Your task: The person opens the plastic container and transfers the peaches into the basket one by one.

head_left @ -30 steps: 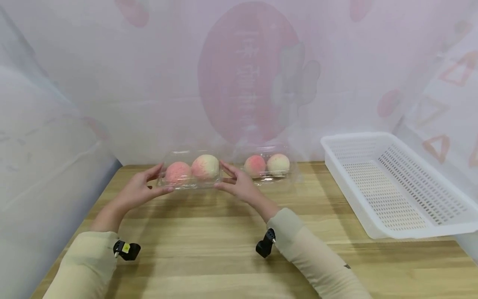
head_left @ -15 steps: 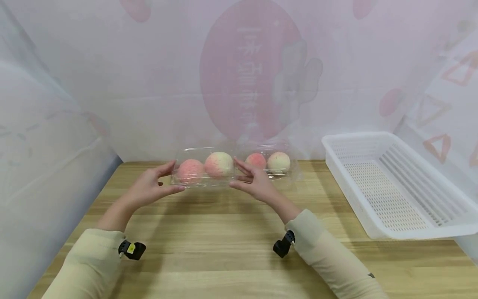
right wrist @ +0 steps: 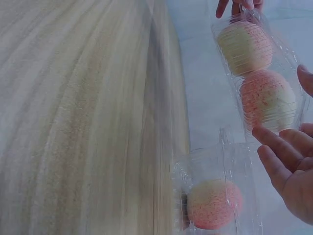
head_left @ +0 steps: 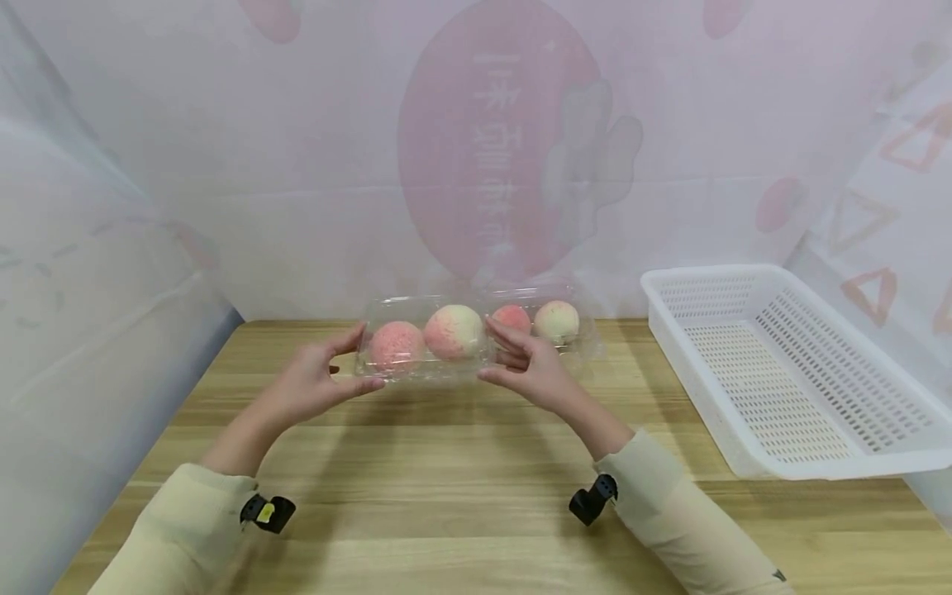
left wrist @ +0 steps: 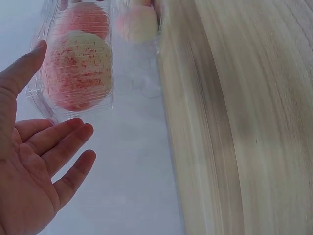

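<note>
Two peaches, one mostly pink [head_left: 397, 347] and one cream and pink [head_left: 454, 331], sit side by side inside a clear plastic clamshell box [head_left: 427, 372]. My left hand [head_left: 312, 384] grips the box's left end, thumb at the near side and fingers behind. At the opposite end my right hand [head_left: 539, 376] holds it the same way. The box is raised above the table. Just behind my right hand, a second clear box [head_left: 535, 294] holds a pink peach [head_left: 513, 317] and a pale one [head_left: 556, 322]; my right fingers partly hide it.
A white perforated plastic basket [head_left: 692, 397] stands on the right of the wooden table [head_left: 446, 496]. A pale printed cloth [head_left: 312, 165] hangs behind the table, and similar cloth walls close in both sides.
Both hands have carried the held box to the right, so it now partly overlaps the second box in the head view. The second box and the basket stay put.
</note>
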Demonstrator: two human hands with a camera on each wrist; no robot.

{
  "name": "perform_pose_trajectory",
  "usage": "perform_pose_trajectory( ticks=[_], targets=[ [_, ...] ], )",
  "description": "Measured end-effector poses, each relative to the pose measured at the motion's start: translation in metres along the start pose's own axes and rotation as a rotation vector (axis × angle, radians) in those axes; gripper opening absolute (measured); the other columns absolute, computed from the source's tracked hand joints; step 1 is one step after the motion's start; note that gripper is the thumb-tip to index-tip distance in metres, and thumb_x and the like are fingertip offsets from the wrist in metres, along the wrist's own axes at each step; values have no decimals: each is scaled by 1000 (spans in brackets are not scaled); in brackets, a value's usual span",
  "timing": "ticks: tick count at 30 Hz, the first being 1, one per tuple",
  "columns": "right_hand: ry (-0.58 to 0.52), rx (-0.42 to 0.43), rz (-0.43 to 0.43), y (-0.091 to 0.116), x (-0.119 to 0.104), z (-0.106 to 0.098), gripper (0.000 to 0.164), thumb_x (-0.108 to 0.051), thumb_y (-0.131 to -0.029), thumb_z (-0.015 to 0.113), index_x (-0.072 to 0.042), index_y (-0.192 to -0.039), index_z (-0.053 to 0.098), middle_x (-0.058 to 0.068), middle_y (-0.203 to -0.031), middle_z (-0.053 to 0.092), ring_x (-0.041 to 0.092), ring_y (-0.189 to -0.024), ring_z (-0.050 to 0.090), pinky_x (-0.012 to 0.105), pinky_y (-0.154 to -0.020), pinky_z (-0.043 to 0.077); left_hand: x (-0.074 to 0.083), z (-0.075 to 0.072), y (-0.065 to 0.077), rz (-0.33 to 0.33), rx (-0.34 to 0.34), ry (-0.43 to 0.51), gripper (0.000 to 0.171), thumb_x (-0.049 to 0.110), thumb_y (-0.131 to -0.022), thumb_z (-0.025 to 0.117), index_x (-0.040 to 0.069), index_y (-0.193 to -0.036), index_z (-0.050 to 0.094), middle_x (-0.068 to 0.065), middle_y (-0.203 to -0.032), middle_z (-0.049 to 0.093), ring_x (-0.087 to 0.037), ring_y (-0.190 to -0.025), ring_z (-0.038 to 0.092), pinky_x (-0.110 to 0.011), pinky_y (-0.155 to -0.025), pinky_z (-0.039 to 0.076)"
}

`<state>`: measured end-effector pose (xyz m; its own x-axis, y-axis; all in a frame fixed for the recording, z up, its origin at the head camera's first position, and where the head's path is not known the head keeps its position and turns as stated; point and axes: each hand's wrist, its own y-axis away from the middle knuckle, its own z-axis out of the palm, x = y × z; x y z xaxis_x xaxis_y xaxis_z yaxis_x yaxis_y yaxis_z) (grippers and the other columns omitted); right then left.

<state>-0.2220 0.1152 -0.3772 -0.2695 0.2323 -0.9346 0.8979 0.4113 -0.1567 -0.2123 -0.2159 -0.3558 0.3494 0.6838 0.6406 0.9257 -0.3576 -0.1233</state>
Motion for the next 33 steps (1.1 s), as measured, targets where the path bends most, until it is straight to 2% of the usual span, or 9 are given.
perform_pose_trajectory(
  ticks=[10, 16, 23, 29, 33],
  targets=[
    [30, 23, 14, 26, -4, -10, 76, -15, -87, 78, -16, -153, 40, 9, -155, 43, 35, -128, 58, 38, -102, 51, 20, 9, 12, 18, -15, 2, 93, 43, -83, 79, 2, -153, 34, -17, -150, 49, -36, -137, 49, -57, -99, 51],
    [50, 24, 18, 43, -7, -21, 75, -15, -87, 77, -15, -153, 40, 10, -157, 41, 36, -126, 59, 41, -102, 52, 37, 14, 18, 35, -33, -4, 93, 45, -84, 78, 0, -153, 34, -17, -149, 50, -35, -137, 49, -57, -101, 50],
    [63, 31, 15, 59, -2, -34, 73, -13, -88, 76, -12, -152, 41, 14, -156, 41, 39, -125, 59, 40, -102, 52, 49, 26, 17, 51, -49, 28, 90, 38, -84, 80, -1, -152, 35, -19, -149, 50, -34, -137, 49, -57, -101, 50],
    [98, 38, 14, 70, 3, -44, 71, -12, -89, 75, -9, -152, 41, 15, -154, 43, 42, -126, 58, 45, -102, 50, 55, 36, 16, 96, -56, 24, 88, 36, -83, 80, -3, -150, 38, -20, -146, 53, -33, -134, 53, -55, -98, 53],
    [89, 25, 16, 77, 7, -49, 72, -12, -89, 75, -7, -152, 40, 17, -154, 42, 42, -125, 58, 42, -101, 52, 58, 42, 16, 97, -75, 15, 87, 37, -83, 80, 0, -151, 39, -17, -143, 56, -30, -132, 56, -52, -98, 53]
  ],
)
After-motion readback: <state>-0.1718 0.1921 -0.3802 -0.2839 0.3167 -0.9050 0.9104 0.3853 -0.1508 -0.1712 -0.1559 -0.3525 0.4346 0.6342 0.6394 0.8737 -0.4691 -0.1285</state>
